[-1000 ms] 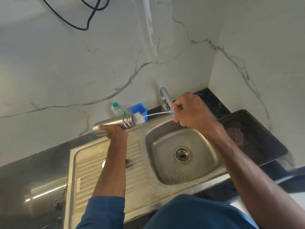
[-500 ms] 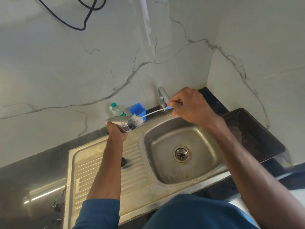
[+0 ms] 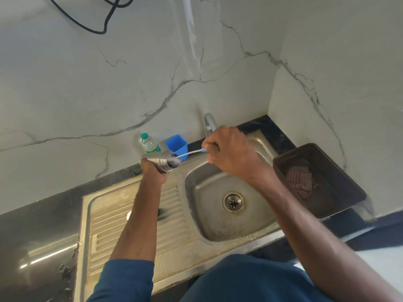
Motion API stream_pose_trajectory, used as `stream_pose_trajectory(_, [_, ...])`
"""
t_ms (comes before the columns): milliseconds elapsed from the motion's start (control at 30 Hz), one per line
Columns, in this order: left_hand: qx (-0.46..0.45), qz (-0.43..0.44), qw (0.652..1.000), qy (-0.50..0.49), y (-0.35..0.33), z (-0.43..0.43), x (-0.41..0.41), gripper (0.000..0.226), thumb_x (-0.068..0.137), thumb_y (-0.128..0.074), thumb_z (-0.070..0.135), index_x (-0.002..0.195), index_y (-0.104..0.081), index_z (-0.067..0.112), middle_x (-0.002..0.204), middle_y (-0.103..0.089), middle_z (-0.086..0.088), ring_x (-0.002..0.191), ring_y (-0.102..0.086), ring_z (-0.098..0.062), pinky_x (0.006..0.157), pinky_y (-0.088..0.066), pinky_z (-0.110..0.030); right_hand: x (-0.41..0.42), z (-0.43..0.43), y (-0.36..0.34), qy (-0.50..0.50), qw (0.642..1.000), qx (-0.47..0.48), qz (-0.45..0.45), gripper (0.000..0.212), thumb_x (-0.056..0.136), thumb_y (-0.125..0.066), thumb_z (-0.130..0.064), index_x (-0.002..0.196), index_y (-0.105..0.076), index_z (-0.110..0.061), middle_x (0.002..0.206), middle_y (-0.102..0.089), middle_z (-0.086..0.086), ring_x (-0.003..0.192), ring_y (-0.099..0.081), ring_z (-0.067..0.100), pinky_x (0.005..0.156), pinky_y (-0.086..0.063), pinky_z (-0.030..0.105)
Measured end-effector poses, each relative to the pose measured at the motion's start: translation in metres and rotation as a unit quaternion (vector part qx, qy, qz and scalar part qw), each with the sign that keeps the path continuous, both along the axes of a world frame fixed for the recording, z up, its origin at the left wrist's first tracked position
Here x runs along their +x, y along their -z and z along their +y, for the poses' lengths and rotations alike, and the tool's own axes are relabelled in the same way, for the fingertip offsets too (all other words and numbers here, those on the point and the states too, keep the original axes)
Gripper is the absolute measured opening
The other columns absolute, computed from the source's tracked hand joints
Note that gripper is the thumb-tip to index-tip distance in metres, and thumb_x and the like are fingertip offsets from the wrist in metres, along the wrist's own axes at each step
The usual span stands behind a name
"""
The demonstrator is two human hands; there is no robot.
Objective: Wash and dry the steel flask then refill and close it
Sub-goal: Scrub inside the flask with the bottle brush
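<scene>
My left hand (image 3: 152,172) is wrapped round the body of the cylindrical brushed-steel flask (image 3: 160,162), just left of the frame's centre. It holds the flask nearly level above the ribbed draining board (image 3: 104,225), open mouth turned right toward the stainless steel sink basin (image 3: 202,214). My right hand (image 3: 231,153), at centre, pinches the blue-tipped end of the thin white wire bottle brush (image 3: 189,153) between thumb and fingertips. The bristle head looks to be just inside the mouth, though the dark opening hides how deep.

I judge this the scrubbing part of the wash, with rinsing, drying, refilling and closing all ahead. To do it well I should push along the flask's own axis, since so slim a stem will likely bow if I lean sideways. I should also roll the stem between my fingers so the bristles sweep the whole wall and the bottom. Tipping the mouth a little lower, out over the basin, would let dirty water drain there. The flask's base points toward the small clear plastic bottle with a green cap (image 3: 148,144) and the blue plastic cup (image 3: 177,144) by the wall, so I must not jab backward.
</scene>
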State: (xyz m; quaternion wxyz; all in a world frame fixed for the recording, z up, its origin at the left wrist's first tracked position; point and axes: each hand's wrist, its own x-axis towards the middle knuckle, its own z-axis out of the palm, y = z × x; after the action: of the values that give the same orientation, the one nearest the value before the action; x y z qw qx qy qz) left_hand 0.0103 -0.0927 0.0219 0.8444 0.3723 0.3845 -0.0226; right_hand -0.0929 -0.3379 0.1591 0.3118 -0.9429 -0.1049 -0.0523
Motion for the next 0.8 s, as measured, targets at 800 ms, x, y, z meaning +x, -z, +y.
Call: stream_pose_trajectory(800, [0.111,-0.047,0.99,-0.075,-0.008,-0.003,0.0,0.067,0.103,-0.047,0.063,0.141,-0.051,0.008,0.117,-0.071,-0.011,0.103,-0.072,-0.03,0.098,-0.059,-0.046,0.023,-0.017,0.074,-0.094,0.958,0.131,0.237,0.015,0.097,-0.072,-0.02,0.097,-0.081,-0.009,0.062,-0.069,-0.003,0.046,-0.055,0.0,0.055,-0.042,0.016])
